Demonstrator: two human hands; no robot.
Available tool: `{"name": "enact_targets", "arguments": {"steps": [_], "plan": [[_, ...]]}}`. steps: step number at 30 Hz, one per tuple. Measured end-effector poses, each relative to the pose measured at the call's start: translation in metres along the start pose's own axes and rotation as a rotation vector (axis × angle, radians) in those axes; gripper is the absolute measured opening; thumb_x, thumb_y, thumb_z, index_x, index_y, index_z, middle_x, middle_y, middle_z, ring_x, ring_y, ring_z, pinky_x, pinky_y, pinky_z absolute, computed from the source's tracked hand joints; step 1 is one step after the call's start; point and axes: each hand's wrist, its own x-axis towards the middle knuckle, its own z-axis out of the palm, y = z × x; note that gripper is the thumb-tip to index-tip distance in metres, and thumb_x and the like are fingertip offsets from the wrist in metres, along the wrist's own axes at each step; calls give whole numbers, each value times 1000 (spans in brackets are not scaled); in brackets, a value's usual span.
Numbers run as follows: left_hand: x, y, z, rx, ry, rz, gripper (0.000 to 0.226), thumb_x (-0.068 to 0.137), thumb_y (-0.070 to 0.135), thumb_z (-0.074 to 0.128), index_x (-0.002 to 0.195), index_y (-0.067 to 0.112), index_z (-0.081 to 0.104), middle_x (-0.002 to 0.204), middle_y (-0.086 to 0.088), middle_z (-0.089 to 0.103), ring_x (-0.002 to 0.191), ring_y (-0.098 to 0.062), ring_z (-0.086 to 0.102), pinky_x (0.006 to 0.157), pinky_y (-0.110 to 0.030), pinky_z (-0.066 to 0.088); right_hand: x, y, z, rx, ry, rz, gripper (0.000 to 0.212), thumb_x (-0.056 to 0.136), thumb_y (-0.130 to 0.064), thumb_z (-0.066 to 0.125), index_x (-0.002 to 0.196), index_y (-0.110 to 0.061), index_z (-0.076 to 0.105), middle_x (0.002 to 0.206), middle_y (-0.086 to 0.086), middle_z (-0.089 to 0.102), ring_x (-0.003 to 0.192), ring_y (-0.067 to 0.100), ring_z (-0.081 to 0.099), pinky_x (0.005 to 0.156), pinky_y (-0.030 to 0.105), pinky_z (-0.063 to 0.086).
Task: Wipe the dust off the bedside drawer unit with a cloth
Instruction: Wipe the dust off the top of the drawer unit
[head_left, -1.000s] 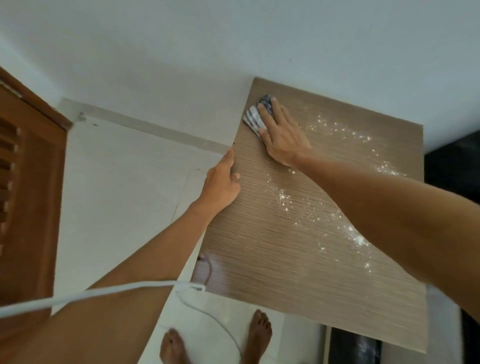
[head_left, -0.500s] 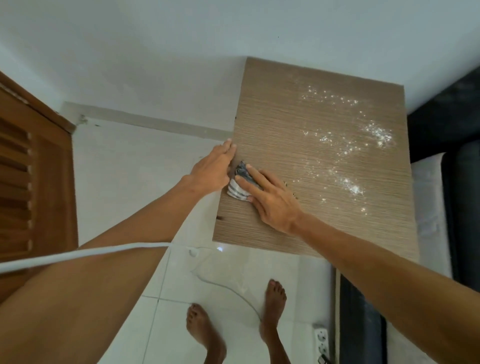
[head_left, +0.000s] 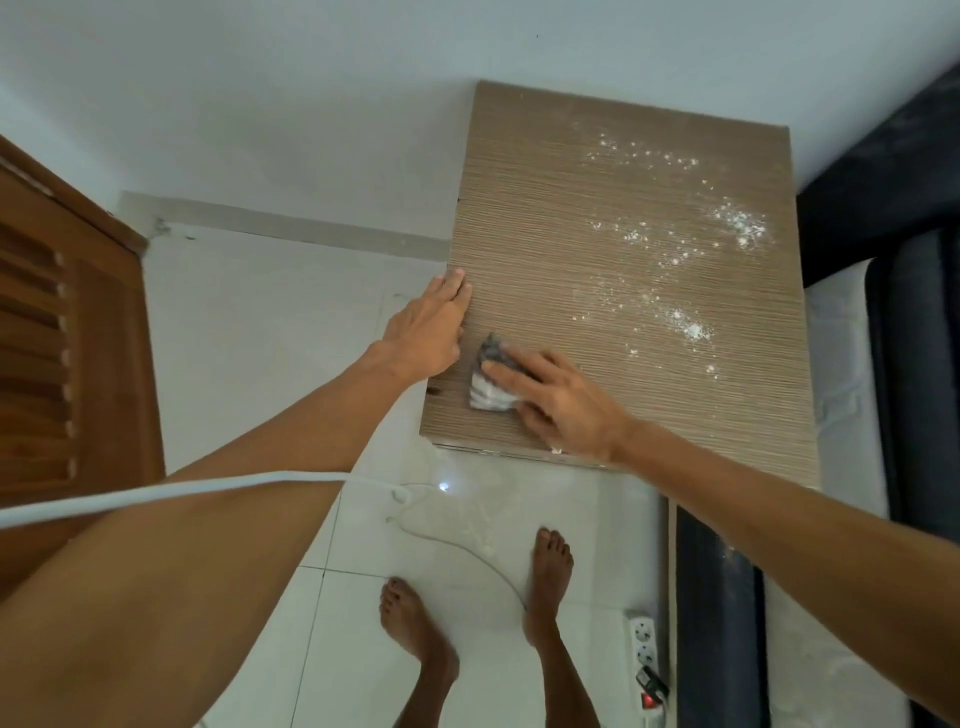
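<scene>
I look down on the brown wood-grain top of the bedside drawer unit (head_left: 571, 218). White dust (head_left: 680, 260) is scattered over its right half. My right hand (head_left: 561, 400) presses a folded grey and white cloth (head_left: 488, 382) flat onto the near left corner of the top. My left hand (head_left: 428, 327) lies flat with fingers together along the unit's left edge, just left of the cloth, holding nothing.
A white wall stands behind the unit, and a dark bed with a white mattress (head_left: 841, 374) is at the right. A wooden louvred door (head_left: 62, 338) is at the left. On the white tiled floor are my bare feet, a white cable (head_left: 457, 545) and a power strip (head_left: 647, 660).
My right hand dragged the cloth from the far left corner down the left side to the near left corner. My left hand stayed on the left edge.
</scene>
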Motion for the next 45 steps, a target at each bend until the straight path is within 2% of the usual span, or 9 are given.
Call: {"name": "enact_targets", "arguments": {"steps": [6, 9, 13, 18, 24, 28, 35, 40, 45], "plan": [[2, 7, -7, 11, 10, -20, 61, 97, 12, 47, 151, 9, 19, 162, -3, 5, 149, -23, 8, 115, -44, 29, 8, 15, 18, -163, -84, -22, 54, 100, -42, 41, 149, -22, 34, 153, 14, 36, 126, 32, 48, 105, 48, 38], [4, 10, -10, 20, -12, -32, 60, 98, 15, 47, 151, 9, 19, 162, -4, 6, 149, -24, 7, 116, -45, 27, -14, -4, 26, -130, -151, -193, 55, 94, -31, 55, 146, -27, 40, 154, 9, 36, 125, 27, 44, 106, 44, 38], [15, 21, -17, 23, -25, -53, 61, 99, 17, 44, 152, 9, 16, 163, -3, 3, 150, -23, 5, 117, -45, 26, -23, 4, 13, -86, -217, -339, 67, 85, -15, 68, 145, -26, 42, 153, 9, 38, 109, 27, 49, 98, 41, 45], [52, 36, -24, -2, 19, -52, 63, 98, 20, 46, 152, 11, 16, 163, -3, 4, 150, -22, 5, 116, -41, 25, 17, 78, -38, -28, 31, -110, 60, 87, -8, 66, 143, -16, 46, 148, 16, 44, 112, 32, 52, 97, 44, 48], [107, 48, -36, -37, 20, -57, 63, 99, 19, 45, 153, 11, 13, 163, -3, 2, 150, -22, 2, 118, -39, 17, 105, 196, -90, -56, 117, 132, 55, 95, -7, 54, 146, -20, 42, 153, 15, 36, 119, 39, 44, 100, 54, 43], [130, 48, -33, -92, 31, -82, 65, 99, 20, 46, 153, 11, 12, 163, -3, 0, 150, -23, 3, 121, -41, 15, 160, 243, -111, -127, 138, 197, 55, 97, -10, 49, 149, -21, 36, 156, 11, 31, 122, 38, 39, 105, 51, 38], [140, 51, -36, -81, 23, -94, 71, 96, 20, 51, 153, 11, 10, 163, -4, -3, 150, -24, 3, 120, -45, 16, 232, 269, -104, -227, 29, 165, 55, 99, -14, 45, 152, -22, 30, 156, 6, 31, 128, 37, 37, 105, 47, 36], [142, 54, -34, -79, 40, -101, 71, 96, 18, 51, 153, 10, 11, 163, -6, -2, 150, -25, 4, 120, -46, 17, 241, 269, -81, -235, -73, 259, 56, 104, -40, 32, 155, -25, 17, 161, -1, 21, 143, 26, 23, 118, 40, 17], [141, 55, -36, -86, 33, -105, 72, 95, 18, 52, 153, 9, 10, 163, -6, -2, 150, -25, 4, 120, -47, 16, 200, 247, -73, -122, -67, 185, 56, 102, -27, 45, 153, -24, 24, 160, 1, 25, 139, 31, 31, 116, 45, 22]]}}
